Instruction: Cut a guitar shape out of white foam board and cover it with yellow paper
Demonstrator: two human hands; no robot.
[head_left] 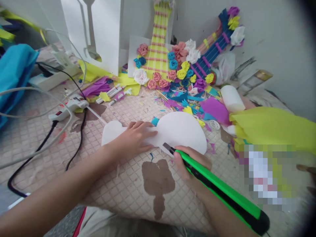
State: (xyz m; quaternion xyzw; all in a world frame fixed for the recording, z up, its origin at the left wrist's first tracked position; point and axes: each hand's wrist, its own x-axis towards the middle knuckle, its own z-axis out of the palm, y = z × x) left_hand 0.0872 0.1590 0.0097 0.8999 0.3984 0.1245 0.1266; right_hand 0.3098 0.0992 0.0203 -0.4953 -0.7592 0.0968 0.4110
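Note:
A white guitar-shaped cutout, of foam board or thick card, lies flat on the table in front of me. My left hand rests on its narrow middle, palm down with the fingers spread. In my right hand is a green and black utility knife, its handle slanting down to the lower right. The knife's blade is out, and its tip is at the near edge of the cutout, beside the wide rounded end. Whether the blade touches the board I cannot tell.
Two paper-flower guitars, one yellow and one blue, lean at the back wall. Coloured paper scraps and markers lie before them. A power strip with cables is at left, yellow crepe paper at right.

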